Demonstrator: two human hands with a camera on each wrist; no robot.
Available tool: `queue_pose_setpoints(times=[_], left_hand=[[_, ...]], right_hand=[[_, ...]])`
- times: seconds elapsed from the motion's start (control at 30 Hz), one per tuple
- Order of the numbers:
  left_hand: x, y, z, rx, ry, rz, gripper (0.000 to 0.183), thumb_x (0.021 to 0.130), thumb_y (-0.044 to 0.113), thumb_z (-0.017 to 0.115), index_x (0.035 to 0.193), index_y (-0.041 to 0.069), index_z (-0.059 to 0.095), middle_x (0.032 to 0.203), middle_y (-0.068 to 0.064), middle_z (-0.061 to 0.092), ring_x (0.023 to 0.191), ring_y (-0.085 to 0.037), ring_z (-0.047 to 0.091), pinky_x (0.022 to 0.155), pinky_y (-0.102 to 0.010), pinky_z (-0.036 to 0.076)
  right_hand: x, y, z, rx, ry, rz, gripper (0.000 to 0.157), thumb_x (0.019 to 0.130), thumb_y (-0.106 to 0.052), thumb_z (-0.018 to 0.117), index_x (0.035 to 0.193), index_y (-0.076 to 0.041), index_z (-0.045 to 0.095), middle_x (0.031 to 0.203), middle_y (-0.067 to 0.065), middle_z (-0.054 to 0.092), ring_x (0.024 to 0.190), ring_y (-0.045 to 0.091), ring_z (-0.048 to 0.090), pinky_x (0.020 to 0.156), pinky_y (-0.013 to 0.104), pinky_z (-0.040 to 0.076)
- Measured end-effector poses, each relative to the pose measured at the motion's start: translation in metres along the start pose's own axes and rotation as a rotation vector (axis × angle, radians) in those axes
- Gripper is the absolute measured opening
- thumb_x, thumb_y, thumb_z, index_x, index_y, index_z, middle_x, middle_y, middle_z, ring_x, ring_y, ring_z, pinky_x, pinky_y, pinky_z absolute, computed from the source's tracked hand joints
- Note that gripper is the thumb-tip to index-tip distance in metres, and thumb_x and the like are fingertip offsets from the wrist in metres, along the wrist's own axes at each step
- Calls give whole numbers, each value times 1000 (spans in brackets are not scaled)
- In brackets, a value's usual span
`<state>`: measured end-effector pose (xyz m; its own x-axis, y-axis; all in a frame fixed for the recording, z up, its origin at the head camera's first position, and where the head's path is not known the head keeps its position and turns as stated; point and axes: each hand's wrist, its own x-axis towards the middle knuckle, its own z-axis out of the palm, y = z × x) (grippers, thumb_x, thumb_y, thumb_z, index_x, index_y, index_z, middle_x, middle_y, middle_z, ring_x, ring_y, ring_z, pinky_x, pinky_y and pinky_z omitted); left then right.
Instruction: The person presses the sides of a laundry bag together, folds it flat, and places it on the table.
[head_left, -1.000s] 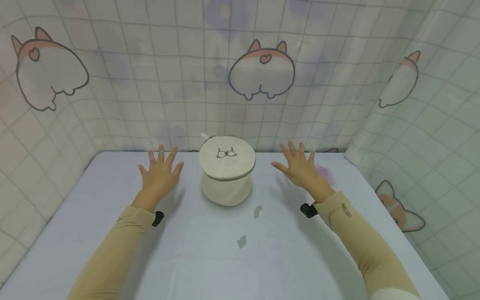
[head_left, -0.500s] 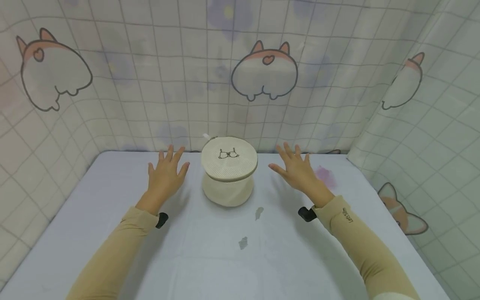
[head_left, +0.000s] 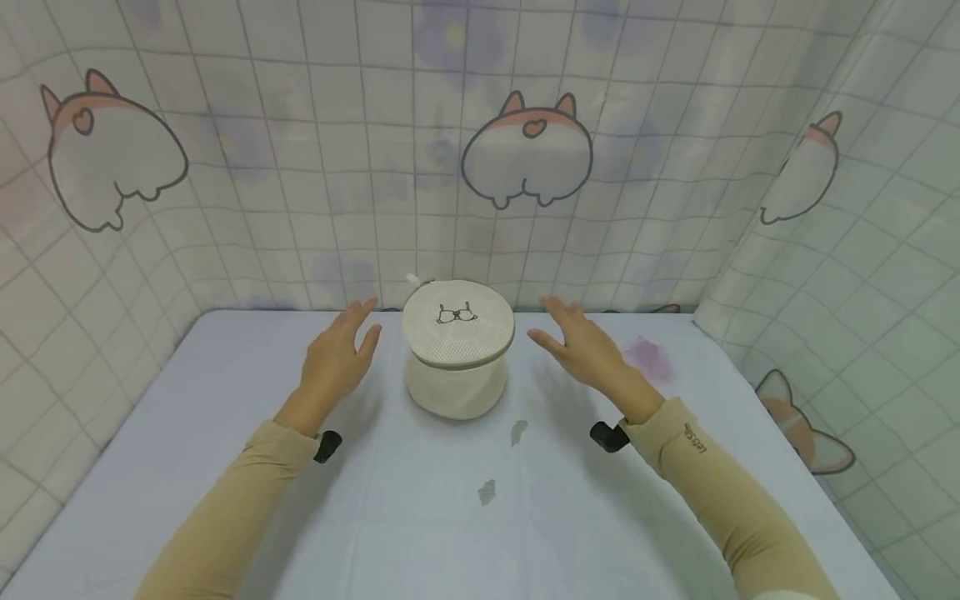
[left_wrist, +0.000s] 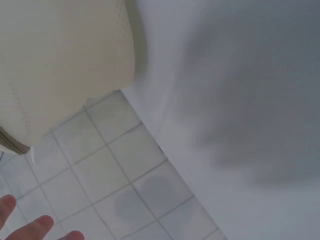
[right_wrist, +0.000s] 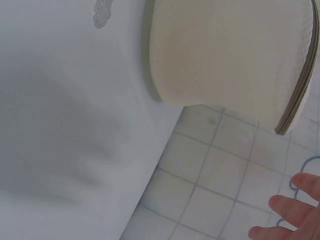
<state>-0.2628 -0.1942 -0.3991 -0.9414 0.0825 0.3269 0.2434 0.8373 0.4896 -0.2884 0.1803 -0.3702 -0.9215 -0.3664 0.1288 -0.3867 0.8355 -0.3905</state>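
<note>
A cream mesh laundry bag [head_left: 456,392], round with a wider flat top printed with a bra drawing, stands upright at the back middle of the table. A zipper [right_wrist: 299,75] runs round its top edge, seen in the right wrist view. My left hand [head_left: 336,357] is held above the table left of the bag, fingers straight and apart from it. On the other side my right hand [head_left: 587,346] hovers with fingers extended, its thumb toward the bag. Fingertips of each hand show at the lower corners of the wrist views. Both hands hold nothing.
The white table [head_left: 420,533] has two small grey patches [head_left: 487,492] in front of the bag and a pink-purple stain [head_left: 651,360] at the right. A tile-patterned curtain [head_left: 300,150] with cartoon corgis hangs behind and along both sides.
Both hands have moved inward toward the bag, the left one to the right and the right one to the left. Their palms have turned to face each other more. The bag has stayed put.
</note>
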Motion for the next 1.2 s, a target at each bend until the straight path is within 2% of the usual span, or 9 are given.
queue_pose_setpoints(times=[0.1,0.4,0.57,0.67,0.77,0.97,1.1,1.2], left_hand=[[0,3,0,-51,19,12,52,110,29,48,159,14,39,160,-20,38,142,-45,40,110,-64,37],[4,18,0,-155,31,14,51,109,29,49,158,16,42,157,-18,44,142,-41,42,113,-58,37],[5,24,0,-209,68,16,50,108,26,52,156,15,44,149,-19,53,133,-41,53,97,-59,51],[5,26,1,-244,84,23,49,107,22,53,155,14,46,144,-17,58,129,-39,57,87,-57,56],[5,27,2,-272,86,25,48,107,21,54,154,14,48,142,-16,60,128,-38,58,91,-57,55],[4,26,6,-324,89,16,46,105,16,56,151,12,51,137,-18,64,122,-38,63,100,-56,51],[5,27,7,-379,109,-3,44,104,14,57,149,10,54,134,-20,64,118,-39,65,98,-54,53],[6,29,8,-429,113,-18,43,105,13,57,147,9,55,133,-19,65,113,-39,67,91,-50,57]], right_hand=[[0,-5,-1,30,5,-3,73,107,-52,48,162,-10,28,165,19,28,149,47,24,114,67,28],[2,-16,-4,118,62,-13,63,107,-44,52,159,-10,37,159,17,41,142,40,43,113,57,38],[5,-17,-3,261,94,-34,57,107,-36,54,156,-7,42,154,17,48,138,39,48,109,55,44],[6,-18,-1,348,106,-30,54,107,-32,56,154,-7,45,150,16,53,134,38,53,104,55,48],[7,-19,1,426,112,-2,51,106,-29,57,152,-7,47,145,17,57,127,38,58,100,54,51],[9,-21,5,609,84,51,48,107,-19,55,150,0,47,140,22,60,120,37,62,93,46,56],[12,-22,7,692,72,84,47,107,-18,54,149,3,46,139,24,59,120,37,62,92,43,57],[14,-22,9,775,50,113,48,107,-17,53,149,5,45,140,27,57,120,41,61,93,42,57]])
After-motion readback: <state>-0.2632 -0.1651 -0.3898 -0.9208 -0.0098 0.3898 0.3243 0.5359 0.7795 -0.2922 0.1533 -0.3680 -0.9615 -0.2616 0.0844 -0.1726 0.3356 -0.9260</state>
